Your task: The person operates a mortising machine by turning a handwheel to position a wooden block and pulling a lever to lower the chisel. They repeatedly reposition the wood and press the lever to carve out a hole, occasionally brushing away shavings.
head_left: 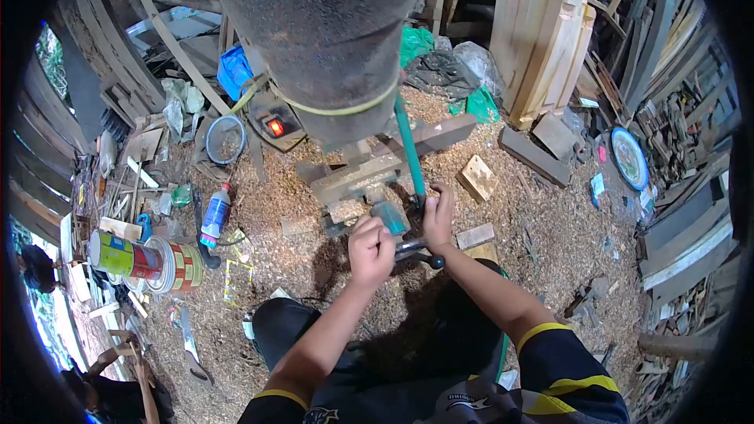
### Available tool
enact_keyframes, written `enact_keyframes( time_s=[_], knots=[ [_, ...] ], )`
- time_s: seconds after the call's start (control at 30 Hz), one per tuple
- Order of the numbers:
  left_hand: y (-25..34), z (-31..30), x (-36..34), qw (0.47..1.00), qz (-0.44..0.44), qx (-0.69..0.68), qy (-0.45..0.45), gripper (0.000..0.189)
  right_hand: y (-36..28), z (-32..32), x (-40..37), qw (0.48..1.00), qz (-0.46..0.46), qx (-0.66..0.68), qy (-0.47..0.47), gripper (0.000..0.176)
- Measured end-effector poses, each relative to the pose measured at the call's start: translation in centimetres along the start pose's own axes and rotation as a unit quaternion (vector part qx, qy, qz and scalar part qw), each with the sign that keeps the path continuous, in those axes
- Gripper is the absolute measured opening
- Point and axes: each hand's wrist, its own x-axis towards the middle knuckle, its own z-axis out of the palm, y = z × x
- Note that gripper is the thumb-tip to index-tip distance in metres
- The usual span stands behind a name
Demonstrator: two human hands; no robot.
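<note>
My left hand [371, 251] is closed at the rim of a dark metal handwheel [410, 248] with a black knob, at the front of the machine's vise. My right hand [439, 218] has its fingers curled round the lower end of a green lever [410, 149]. That lever slants down from beside the big dusty machine head [318, 39]. Beyond my hands a wooden workpiece [357, 178] lies clamped across the machine's table, with wood chips on and around it. A green metal part [390, 218] sits just past my left hand. The fingers partly hide what they grip.
A lit red switch [275, 127] glows left of the machine head. A blue-labelled bottle [215, 216], paint cans [169, 265] and a handsaw [191, 345] are at the left. A wood block [478, 178] lies right. Stacked timber [546, 39] stands behind. Another person [118, 389] handles wood at lower left.
</note>
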Motion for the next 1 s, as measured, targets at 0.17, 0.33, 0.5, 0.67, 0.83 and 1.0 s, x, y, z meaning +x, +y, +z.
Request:
enact_keyframes(
  time_s=[0.17, 0.33, 0.5, 0.67, 0.83, 1.0],
  knots=[
    [-0.4, 0.4, -0.3, 1.000, -0.013, 0.014, 0.023, 0.019, -0.1, 0.1, -0.2, 0.999, 0.017, 0.038, -0.021, 0.039],
    [-0.2, 0.9, -0.8, 0.998, -0.058, 0.014, 0.036, 0.028, -0.7, -0.7, -0.2, 0.997, -0.041, 0.018, -0.056, 0.054],
    [-0.3, 1.1, -1.4, 0.993, -0.106, -0.002, 0.050, 0.034, -9.4, -9.4, 0.1, 0.959, 0.132, 0.135, -0.211, 0.092],
    [-0.8, 1.7, -1.6, 0.993, -0.084, 0.033, 0.070, 0.039, -19.4, -18.0, 1.3, 0.975, -0.079, 0.049, -0.201, 0.076],
    [0.1, 1.2, -2.0, 0.983, -0.172, -0.024, 0.053, 0.042, -28.5, -23.6, 6.1, 0.913, -0.118, 0.245, -0.305, 0.032],
    [0.1, 1.0, -2.0, 0.987, -0.137, -0.072, 0.047, 0.046, -33.6, -22.1, 10.7, 0.813, -0.242, 0.510, -0.142, 0.032]
  ],
)
